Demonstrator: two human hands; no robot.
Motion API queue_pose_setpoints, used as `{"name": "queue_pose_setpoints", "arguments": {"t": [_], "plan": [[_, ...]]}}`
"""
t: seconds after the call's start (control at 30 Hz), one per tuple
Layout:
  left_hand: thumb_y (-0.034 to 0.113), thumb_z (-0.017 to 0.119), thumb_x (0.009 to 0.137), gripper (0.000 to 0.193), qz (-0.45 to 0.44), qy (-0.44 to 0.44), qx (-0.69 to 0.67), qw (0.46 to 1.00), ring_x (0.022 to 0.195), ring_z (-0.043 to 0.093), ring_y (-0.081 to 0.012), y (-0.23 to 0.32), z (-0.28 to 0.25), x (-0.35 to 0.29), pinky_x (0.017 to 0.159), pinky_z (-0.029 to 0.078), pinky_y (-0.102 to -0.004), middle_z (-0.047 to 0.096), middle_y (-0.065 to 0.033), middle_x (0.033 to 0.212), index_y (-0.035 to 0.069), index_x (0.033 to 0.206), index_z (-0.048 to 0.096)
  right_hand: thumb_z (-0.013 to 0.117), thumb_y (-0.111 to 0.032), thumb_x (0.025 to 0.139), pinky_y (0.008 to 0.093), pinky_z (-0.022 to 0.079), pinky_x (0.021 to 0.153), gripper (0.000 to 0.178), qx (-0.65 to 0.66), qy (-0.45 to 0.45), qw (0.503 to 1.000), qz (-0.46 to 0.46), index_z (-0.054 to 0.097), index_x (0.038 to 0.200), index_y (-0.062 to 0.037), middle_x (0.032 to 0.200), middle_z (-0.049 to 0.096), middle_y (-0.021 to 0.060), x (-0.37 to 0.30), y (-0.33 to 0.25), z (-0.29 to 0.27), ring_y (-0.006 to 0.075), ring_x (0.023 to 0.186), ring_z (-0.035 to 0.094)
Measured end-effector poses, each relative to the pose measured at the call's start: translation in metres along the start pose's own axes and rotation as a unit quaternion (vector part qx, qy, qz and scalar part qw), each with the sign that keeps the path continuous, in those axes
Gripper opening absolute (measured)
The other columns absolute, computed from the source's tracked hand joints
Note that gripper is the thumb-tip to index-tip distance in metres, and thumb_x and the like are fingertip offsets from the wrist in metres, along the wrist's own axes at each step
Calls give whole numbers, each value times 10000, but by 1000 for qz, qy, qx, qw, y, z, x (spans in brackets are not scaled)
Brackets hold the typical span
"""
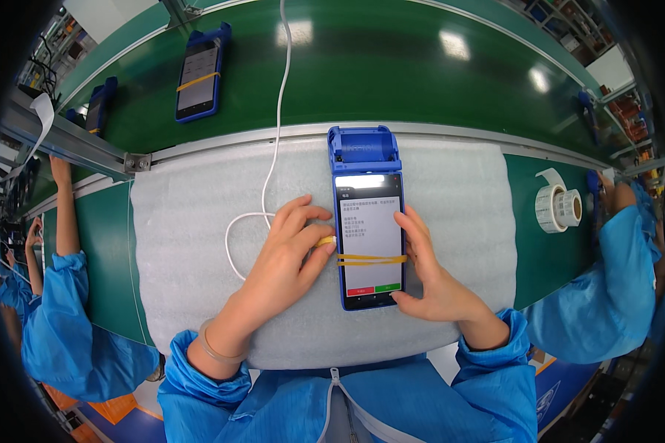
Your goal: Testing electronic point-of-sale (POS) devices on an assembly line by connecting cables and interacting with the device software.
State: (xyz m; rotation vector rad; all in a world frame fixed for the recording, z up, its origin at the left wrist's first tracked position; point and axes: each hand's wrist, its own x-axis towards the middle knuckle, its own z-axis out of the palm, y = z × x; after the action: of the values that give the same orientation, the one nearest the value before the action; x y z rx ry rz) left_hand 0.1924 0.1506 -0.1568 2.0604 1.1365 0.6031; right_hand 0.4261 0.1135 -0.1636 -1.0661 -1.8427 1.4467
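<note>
A blue handheld terminal (369,221) lies upright in front of me on a white foam sheet (192,295). Its printer bay at the top is uncovered, its screen is lit with text and a red and a green button, and a yellow rubber band (372,259) wraps its lower half. My left hand (295,240) pinches the yellow plug (326,241) of a white cable (275,155) against the terminal's left side; whether it is fully seated I cannot tell. My right hand (432,284) grips the right edge, fingers along the side, thumb at the screen's bottom right corner.
Beyond a metal rail, a green belt (391,66) carries another banded blue terminal (199,77) and one further left (100,103). Right of the foam stands a roll of white labels (558,207). Blue-sleeved co-workers (66,295) sit on both sides. A metal post (89,144) juts in at left.
</note>
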Motion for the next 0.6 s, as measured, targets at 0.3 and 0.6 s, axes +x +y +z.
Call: {"name": "queue_pose_setpoints", "arguments": {"t": [0.3,0.6], "plan": [[75,565,828,139,-5,-5,3,1000,1269,296,-335,1,0,1,1005,303,-433,485,-100,1157,30,956,593,541,48,665,481,236,1061,906,6,27,1000,9,45,1404,-123,1430,-18,206,-1,6,2,406,1344,32],[80,560,832,139,-5,-4,2,1000,1267,297,-338,0,0,1,1005,303,-436,485,-101,1158,30,957,592,521,45,681,508,215,1050,890,44,28,999,14,44,1410,-141,1432,15,209,-3,10,0,400,1349,34]]}}
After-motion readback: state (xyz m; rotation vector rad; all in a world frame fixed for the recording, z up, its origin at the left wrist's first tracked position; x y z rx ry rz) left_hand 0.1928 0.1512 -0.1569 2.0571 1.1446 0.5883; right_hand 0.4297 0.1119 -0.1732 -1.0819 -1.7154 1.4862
